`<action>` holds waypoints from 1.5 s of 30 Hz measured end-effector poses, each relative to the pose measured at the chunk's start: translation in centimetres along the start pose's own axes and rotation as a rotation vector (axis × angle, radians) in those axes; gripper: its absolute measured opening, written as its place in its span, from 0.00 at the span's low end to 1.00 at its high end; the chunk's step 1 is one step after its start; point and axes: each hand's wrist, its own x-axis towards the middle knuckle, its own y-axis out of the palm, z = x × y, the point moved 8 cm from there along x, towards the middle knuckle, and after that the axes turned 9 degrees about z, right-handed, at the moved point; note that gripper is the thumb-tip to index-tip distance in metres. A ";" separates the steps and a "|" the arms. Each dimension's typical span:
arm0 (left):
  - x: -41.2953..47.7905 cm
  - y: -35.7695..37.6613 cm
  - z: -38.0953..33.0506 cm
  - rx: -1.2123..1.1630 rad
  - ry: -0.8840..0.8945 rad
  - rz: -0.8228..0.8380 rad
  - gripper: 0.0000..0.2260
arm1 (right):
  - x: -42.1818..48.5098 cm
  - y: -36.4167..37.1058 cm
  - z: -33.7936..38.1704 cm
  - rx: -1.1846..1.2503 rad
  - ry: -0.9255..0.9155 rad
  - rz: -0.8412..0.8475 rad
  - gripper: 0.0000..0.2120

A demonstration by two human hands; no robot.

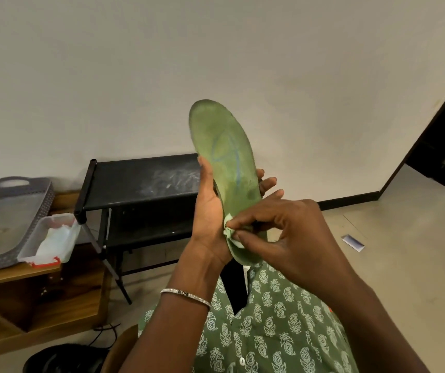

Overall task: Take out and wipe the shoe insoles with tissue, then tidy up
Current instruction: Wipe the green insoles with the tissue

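Left hand (210, 211) grips the insole (224, 146) around its lower half, propping it upright so the top's easy to wipe. Right hand (283, 227), right beside it, pinches a tissue (228, 230) against the heel end.

A wooden table (14, 275) at the left carries a grey perforated tray (3, 219) and, touching its right edge, a clear plastic box (33, 239) with red clasps that holds crumpled white tissue (54, 238). Just beside the table a black shelf rack (140, 181) stands on the beige floor (404, 265), its top shelf smeared with pale dust. A small white and blue paper (353, 242) lies on the floor at the right, and a black cable (103, 335) near the table's foot.
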 end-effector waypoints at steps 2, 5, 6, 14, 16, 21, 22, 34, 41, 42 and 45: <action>0.0 0.0 0.4 0.039 -0.014 -0.017 0.41 | 0.5 -0.5 0.1 -0.029 -0.013 -0.011 0.07; 0.0 0.3 0.2 0.039 0.025 -0.004 0.37 | 1.2 -1.4 0.2 -0.110 -0.053 -0.124 0.07; 0.0 0.5 0.3 0.030 0.041 0.001 0.35 | 1.3 -1.6 0.1 -0.137 -0.057 -0.169 0.06; 0.0 -0.3 0.1 0.022 -0.024 -0.006 0.43 | 0.3 -0.1 0.5 -0.094 -0.094 -0.117 0.07; 0.0 0.0 0.2 0.024 -0.021 0.011 0.42 | 0.5 -0.5 0.2 -0.085 -0.090 -0.132 0.07; -0.2 1.0 1.1 0.005 0.023 0.029 0.33 | 1.8 -2.2 -0.4 -0.183 -0.045 -0.316 0.08; -0.2 1.0 1.1 -0.002 0.022 0.032 0.33 | 1.9 -2.3 -0.4 -0.178 -0.046 -0.324 0.08; -0.1 -0.3 0.7 0.034 0.023 -0.010 0.35 | 1.9 -1.5 0.3 -0.198 -0.085 -0.266 0.08; -0.2 -0.9 0.1 -0.003 0.021 0.008 0.37 | 1.4 -0.5 0.6 -0.136 -0.068 -0.172 0.10; -0.1 -1.1 0.1 -0.005 0.013 -0.003 0.39 | 1.4 -0.2 0.6 -0.109 -0.064 -0.095 0.09; 0.1 -1.2 0.3 -0.005 0.021 -0.026 0.37 | 1.9 -0.5 0.1 -0.076 -0.027 0.019 0.08</action>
